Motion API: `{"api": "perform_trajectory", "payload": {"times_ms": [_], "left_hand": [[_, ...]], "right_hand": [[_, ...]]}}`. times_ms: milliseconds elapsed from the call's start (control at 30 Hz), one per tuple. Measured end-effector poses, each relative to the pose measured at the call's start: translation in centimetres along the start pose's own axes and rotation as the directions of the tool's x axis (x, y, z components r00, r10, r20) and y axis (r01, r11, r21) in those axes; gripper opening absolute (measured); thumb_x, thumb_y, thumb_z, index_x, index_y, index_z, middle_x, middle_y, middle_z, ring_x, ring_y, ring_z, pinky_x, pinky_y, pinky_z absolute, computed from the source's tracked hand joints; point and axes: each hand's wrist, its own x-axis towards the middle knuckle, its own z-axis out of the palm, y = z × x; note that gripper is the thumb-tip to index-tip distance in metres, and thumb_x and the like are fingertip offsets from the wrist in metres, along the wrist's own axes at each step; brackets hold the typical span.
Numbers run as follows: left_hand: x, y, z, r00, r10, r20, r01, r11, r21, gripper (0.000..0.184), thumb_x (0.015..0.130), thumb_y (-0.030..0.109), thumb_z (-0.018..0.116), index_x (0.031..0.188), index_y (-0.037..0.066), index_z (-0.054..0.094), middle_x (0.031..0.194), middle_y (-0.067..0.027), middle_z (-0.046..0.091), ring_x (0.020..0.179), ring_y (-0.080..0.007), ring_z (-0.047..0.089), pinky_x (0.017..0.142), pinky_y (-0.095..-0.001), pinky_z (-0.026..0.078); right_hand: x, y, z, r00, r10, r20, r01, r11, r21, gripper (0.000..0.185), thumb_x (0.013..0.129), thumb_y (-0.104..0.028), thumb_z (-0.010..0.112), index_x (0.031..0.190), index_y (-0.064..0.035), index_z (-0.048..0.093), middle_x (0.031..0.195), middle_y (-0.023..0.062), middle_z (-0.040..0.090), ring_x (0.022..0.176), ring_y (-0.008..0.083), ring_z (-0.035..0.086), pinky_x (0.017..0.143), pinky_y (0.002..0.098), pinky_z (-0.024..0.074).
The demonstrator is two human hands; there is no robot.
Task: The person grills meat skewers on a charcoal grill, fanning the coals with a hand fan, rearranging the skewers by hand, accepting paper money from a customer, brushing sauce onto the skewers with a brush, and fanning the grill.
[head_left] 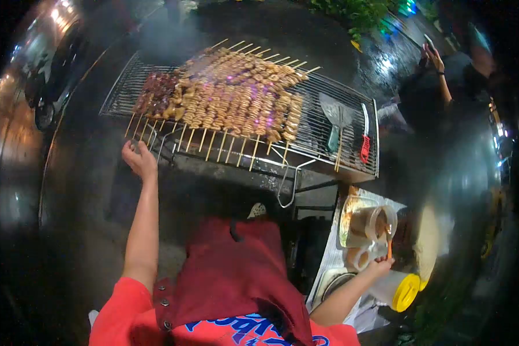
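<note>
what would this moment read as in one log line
skewers: across grill | left hand: near skewers, contact unclear | right hand: holding orange handle | spatula: on grill

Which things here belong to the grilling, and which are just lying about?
In use:
skewers
grill
orange-handled tool in the right hand
tub, apparently

Seemingly just lying about:
green-handled scraper, on the grill
red-handled tool, likewise
yellow-lidded container

dim overall | purple glints on skewers (pixel 234 106) | haze (pixel 170 32) upper left | edges fisheye-curved, blurred, black-cornered
</note>
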Motion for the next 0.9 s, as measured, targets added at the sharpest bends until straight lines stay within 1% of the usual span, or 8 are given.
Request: {"api": "perform_trajectory", "payload": {"times_ms": [233,300,467,533,667,767,800,900], "left_hand": [[0.6,-2.2,-0.7,0.867,-0.482,-0.128,0.331,0.748,-0.576,0.035,0.089,0.023,0.051,0.112,-0.002,0.044,0.105,-0.0119,0.050,0.089,-0.0224,0.051,0.077,-0.0333,0.043],[-1.3,-1.9,-2.2,0.706,-0.684,-0.183,0.403,0.601,-0.690,0.026,0.089,0.023,0.050,0.102,0.001,0.049,0.094,-0.0092,0.052,0.080,-0.0188,0.052,0.068,-0.0303,0.043],[-11.7,-11.8,-4.7,0.521,-0.687,0.506,0.851,0.462,-0.249,0.017,0.078,0.015,0.049,0.062,0.014,0.044,0.057,0.0022,0.040,0.048,-0.0094,0.039,0.040,-0.0265,0.026],[-16.3,-8.2,-6.6,0.327,-0.659,0.677,0.817,0.557,0.148,0.017,0.078,0.015,0.052,0.062,0.012,0.047,0.060,0.0032,0.045,0.055,-0.0122,0.045,0.045,-0.0287,0.032],[-23.0,-4.2,-10.5,0.170,-0.606,0.777,0.559,0.709,0.430,0.060,0.090,0.041,0.050,0.132,0.000,0.038,0.132,-0.0153,0.043,0.123,-0.0262,0.040,0.100,-0.0344,0.032],[-23.3,-4.5,-10.4,0.174,-0.555,0.813,0.566,0.732,0.379,0.069,0.090,0.046,0.047,0.137,-0.001,0.030,0.142,-0.0165,0.031,0.133,-0.0267,0.026,0.108,-0.0345,0.023],[-23.2,-4.3,-10.6,0.151,-0.557,0.817,0.569,0.725,0.390,0.070,0.090,0.047,0.047,0.137,-0.001,0.030,0.143,-0.0163,0.029,0.134,-0.0266,0.024,0.109,-0.0345,0.020],[-23.0,-6.4,-10.2,0.089,-0.538,0.838,0.560,0.723,0.405,0.072,0.090,0.050,0.043,0.138,-0.001,0.028,0.145,-0.0159,0.025,0.135,-0.0260,0.021,0.109,-0.0339,0.018]], "right_hand": [[-19.3,-5.8,16.3,0.577,0.091,0.812,-0.465,0.854,0.235,0.009,0.091,-0.012,0.053,0.098,-0.0077,0.055,0.083,0.0007,0.055,0.052,0.0068,0.039,0.043,0.0170,0.0311],[-25.5,-4.3,23.5,0.407,-0.031,0.913,-0.344,0.921,0.184,0.010,0.089,-0.013,0.057,0.096,-0.0053,0.056,0.076,0.0014,0.054,0.057,0.0082,0.046,0.043,0.0216,0.0358],[-35.5,-3.2,34.7,0.093,-0.125,0.988,0.339,0.937,0.087,0.018,0.085,-0.018,0.064,0.083,-0.0003,0.060,0.067,0.0012,0.055,0.064,0.0064,0.048,0.052,0.0231,0.0388],[-36.3,-2.7,38.0,-0.057,-0.277,0.959,0.516,0.814,0.266,0.015,0.084,-0.015,0.064,0.080,-0.0011,0.059,0.069,0.0026,0.057,0.064,0.0093,0.050,0.059,0.0254,0.0417],[-38.2,-7.1,40.8,0.033,-0.330,0.944,0.420,0.861,0.286,0.012,0.083,-0.011,0.063,0.078,-0.0020,0.058,0.071,0.0034,0.059,0.065,0.0090,0.051,0.060,0.0248,0.0420],[-40.6,-5.8,37.8,-0.431,-0.301,0.851,0.621,0.584,0.522,0.009,0.085,-0.010,0.059,0.085,-0.0009,0.061,0.073,0.0013,0.056,0.066,0.0092,0.047,0.061,0.0232,0.0390],[-39.7,-3.6,39.9,-0.384,-0.323,0.865,0.568,0.656,0.497,0.012,0.083,-0.011,0.061,0.077,-0.0012,0.060,0.069,0.0073,0.058,0.062,0.0228,0.053,0.063,0.0325,0.0435],[-38.4,-5.5,43.5,0.018,-0.286,0.958,0.466,0.850,0.245,0.012,0.085,-0.013,0.063,0.085,-0.0014,0.061,0.069,0.0016,0.055,0.067,0.0104,0.049,0.065,0.0258,0.0413]]}}
